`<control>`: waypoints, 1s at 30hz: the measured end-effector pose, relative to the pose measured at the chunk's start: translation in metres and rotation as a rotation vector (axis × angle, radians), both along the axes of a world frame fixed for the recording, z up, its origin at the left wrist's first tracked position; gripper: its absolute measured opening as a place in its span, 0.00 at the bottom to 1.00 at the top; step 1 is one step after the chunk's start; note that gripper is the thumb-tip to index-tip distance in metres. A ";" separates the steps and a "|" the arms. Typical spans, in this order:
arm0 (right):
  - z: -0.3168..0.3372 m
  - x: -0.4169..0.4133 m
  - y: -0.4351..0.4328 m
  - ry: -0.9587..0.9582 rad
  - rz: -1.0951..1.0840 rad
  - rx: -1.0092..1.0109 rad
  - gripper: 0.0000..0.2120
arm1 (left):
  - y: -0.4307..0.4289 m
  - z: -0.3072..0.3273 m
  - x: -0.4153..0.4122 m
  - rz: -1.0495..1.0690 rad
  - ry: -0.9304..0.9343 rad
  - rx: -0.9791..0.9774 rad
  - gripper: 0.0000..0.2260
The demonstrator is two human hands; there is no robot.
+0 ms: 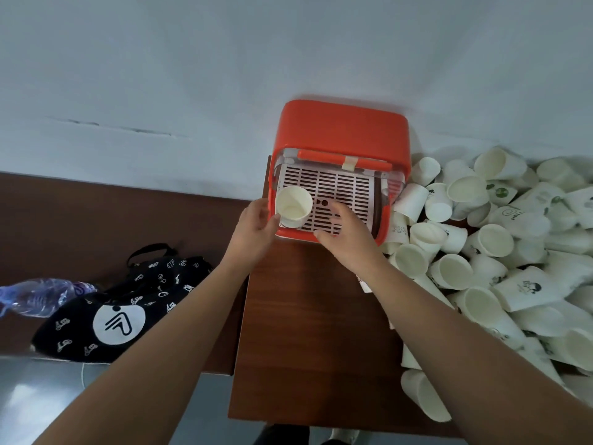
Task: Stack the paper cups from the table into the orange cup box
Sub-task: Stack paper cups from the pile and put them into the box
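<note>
Both hands, left hand (256, 224) and right hand (348, 236), flank one upright paper cup (293, 207) in the orange cup box (340, 130).

At the right of the frame, "HELL" is printed on a white paper cup (513, 215), partly hidden.

A pale grey-blue wall (224, 75) rises behind a dark brown wooden table (314, 332) and bench (96, 220).
</note>
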State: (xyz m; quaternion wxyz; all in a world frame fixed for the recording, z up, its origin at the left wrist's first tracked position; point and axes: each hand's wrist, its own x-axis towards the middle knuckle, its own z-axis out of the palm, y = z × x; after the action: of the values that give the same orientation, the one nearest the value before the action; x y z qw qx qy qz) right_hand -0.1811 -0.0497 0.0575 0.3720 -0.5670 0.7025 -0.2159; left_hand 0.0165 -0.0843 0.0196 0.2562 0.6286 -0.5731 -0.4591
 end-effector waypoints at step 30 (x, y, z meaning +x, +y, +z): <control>-0.030 -0.153 0.324 0.095 -0.068 0.198 0.20 | 0.272 -0.012 -0.194 -0.622 -0.119 0.339 0.21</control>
State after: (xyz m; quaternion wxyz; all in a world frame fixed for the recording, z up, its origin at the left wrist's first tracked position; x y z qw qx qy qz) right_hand -0.3342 0.2745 0.0274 0.3849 -0.5129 0.7561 -0.1308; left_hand -0.1771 0.1873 0.0074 -0.0375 0.4833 -0.6665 -0.5664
